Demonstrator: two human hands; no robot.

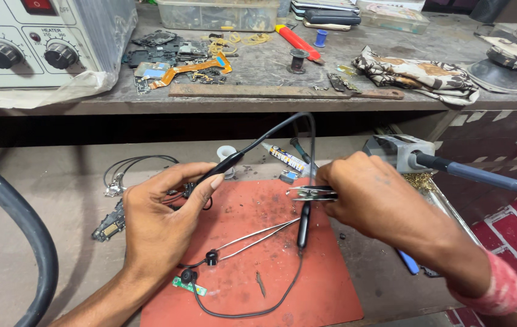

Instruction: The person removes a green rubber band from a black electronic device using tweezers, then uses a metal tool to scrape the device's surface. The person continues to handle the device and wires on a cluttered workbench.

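So the left hand (160,215) is pinched shut on the black neckband earphone (229,160), thumb and fingers gripping one end, with its cable looping up and back down to the red work mat (307,284). The right hand (372,197) is clamped on a small metal cutter (314,194), right at the cable. Long tweezers (258,233) lie just under both hands, near the earbuds and a tiny green circuit board (189,285). There's open mat toward the near edge, but the right side is tight with a soldering iron stand (399,151). Grimy wooden bench, cluttered shelf above with a rework station (34,42).
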